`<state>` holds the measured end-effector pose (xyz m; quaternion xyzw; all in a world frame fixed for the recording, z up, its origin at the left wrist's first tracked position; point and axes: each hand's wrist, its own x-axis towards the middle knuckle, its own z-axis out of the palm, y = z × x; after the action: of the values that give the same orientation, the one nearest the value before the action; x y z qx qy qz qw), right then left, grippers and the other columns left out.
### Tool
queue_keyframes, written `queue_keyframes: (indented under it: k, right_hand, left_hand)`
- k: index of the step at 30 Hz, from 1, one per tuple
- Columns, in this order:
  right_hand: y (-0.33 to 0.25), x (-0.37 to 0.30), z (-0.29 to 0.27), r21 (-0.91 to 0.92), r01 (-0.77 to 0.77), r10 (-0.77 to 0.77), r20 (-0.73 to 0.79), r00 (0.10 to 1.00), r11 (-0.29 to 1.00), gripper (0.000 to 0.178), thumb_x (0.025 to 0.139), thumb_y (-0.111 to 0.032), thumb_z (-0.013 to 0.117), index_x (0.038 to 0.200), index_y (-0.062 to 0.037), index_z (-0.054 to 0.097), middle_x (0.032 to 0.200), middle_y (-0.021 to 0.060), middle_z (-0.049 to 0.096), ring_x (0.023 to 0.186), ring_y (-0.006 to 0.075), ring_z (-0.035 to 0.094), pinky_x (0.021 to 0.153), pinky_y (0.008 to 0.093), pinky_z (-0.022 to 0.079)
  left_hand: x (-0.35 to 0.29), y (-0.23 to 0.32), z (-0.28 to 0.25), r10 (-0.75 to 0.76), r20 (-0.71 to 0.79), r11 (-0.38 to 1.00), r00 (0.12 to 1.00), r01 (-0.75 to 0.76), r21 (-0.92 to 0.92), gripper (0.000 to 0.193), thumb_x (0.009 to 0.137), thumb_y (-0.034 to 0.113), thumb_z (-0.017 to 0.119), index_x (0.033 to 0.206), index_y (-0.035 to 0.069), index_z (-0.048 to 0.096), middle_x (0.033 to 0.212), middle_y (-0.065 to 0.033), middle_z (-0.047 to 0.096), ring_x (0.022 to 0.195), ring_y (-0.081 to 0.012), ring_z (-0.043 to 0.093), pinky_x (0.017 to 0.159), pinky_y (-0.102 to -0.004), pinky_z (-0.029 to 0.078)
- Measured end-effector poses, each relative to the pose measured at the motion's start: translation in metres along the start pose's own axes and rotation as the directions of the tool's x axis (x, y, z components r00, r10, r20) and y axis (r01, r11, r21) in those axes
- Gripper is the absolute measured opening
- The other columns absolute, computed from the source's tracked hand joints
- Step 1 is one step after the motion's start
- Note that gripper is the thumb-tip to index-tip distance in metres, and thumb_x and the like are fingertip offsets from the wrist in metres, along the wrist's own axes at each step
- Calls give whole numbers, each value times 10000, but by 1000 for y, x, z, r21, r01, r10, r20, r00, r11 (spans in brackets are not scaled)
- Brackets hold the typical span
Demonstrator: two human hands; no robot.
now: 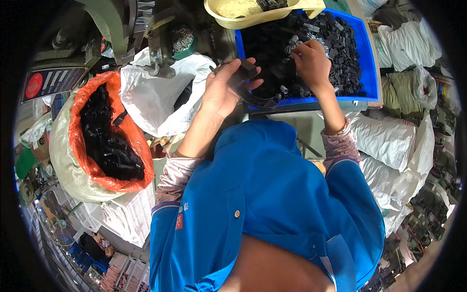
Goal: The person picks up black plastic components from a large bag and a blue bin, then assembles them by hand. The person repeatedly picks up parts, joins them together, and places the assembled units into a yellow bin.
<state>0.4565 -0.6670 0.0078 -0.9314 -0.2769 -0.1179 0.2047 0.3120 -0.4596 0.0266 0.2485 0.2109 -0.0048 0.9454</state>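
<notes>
My left hand (219, 95) is closed around a curved black plastic part (260, 101) with a blocky end (247, 69) between thumb and fingers. It is held just off the left side of a blue tray (372, 63). Over that tray, my right hand (314, 65) has its fingertips pinched together; whatever lies between them is too small or hidden to name. Beside those fingertips lie shiny coiled metal springs (292, 45). Many small black plastic pieces (344, 51) fill the tray, and a lone spring-like metal piece (284, 89) rests near its front edge.
A yellow basin (228, 18) overlaps the tray's back edge. To the left stand a dark metal machine (109, 22), a green cup of tiny metal parts (187, 52), a white bag (146, 109) and an orange-lined sack (148, 168) of black parts. White sacks (382, 138) are stacked at right.
</notes>
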Motion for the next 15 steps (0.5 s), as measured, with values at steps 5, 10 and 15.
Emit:
queue_keyframes:
  k: [5,10,15]
  right_hand:
    - [20,-3,-14,523,-288,272,110,956,802,99,835,-108,703,901,-35,707,753,74,657,681,168,649,633,303,508]
    - [36,-13,-10,645,-355,355,136,925,677,82,858,-67,689,897,3,709,666,28,638,618,60,569,585,235,467]
    - [35,-12,-22,753,-440,363,283,888,490,105,875,-74,689,906,26,697,734,31,666,661,82,605,599,225,485]
  left_hand:
    - [6,-1,2,41,21,997,999,-40,-66,164,922,63,595,1082,35,578,1214,-211,602,1160,-358,579,853,-510,579]
    - [20,-9,15,67,73,965,995,-83,248,217,897,53,616,1107,47,566,1148,-190,648,1043,-316,653,801,-423,570]
    - [29,-15,37,42,154,878,987,-110,466,333,898,127,648,1204,53,539,1116,-138,675,994,-215,668,726,-306,517]
